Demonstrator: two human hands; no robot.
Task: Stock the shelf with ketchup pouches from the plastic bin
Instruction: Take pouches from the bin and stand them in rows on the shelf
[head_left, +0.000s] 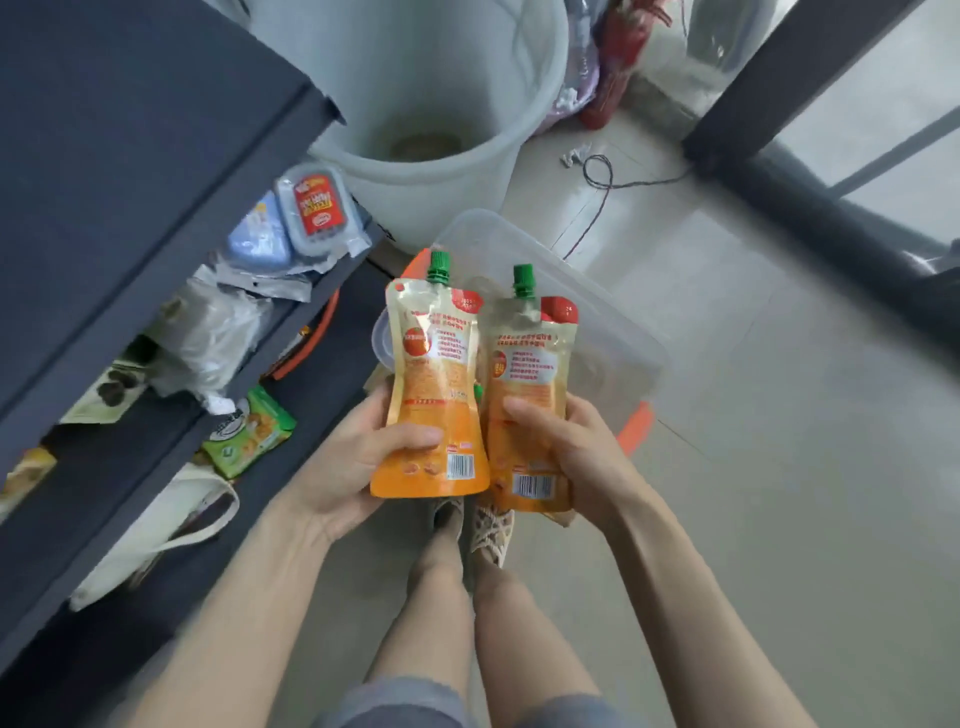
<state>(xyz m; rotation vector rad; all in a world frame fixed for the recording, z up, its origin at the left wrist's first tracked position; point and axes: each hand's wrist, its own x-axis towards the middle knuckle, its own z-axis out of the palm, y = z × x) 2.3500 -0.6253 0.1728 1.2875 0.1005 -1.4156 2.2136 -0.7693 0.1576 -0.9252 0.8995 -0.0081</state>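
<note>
1. Pouches held up side by side, spouts pointing far: 1 orange-and-gold ketchup pouch with a green screw cap (434, 384) on the left, 1 matching orange-and-gold pouch with a green cap (527, 395) on the right, edges touching or just overlapping.
2. Left hand (358, 457) wrapped around the lower part of the left pouch, thumb pressed across its front just above the barcode, fingers hidden behind.
3. Right hand (571, 457) closed on the lower part of the right pouch, thumb laid over the orange panel, fingers out of sight behind.
4. Clear rectangular plastic bin with an orange clip handle (587, 322) on the floor just beyond both pouches, partly hidden by them.
5. Dark grey shelving unit (130, 156) along the left, holding a red-labelled lidded container (317, 208), crumpled clear plastic bags (208, 327) and a green snack packet (249, 431).
6. Cream cloth tote bag (156, 530) lying lower on the left, nearer than the snack packet.
7. Large white plastic bucket (431, 104) far centre, beyond the bin.
8. Bare legs and sandalled feet (472, 519) directly below the pouches on the pale tiled floor (779, 467).
</note>
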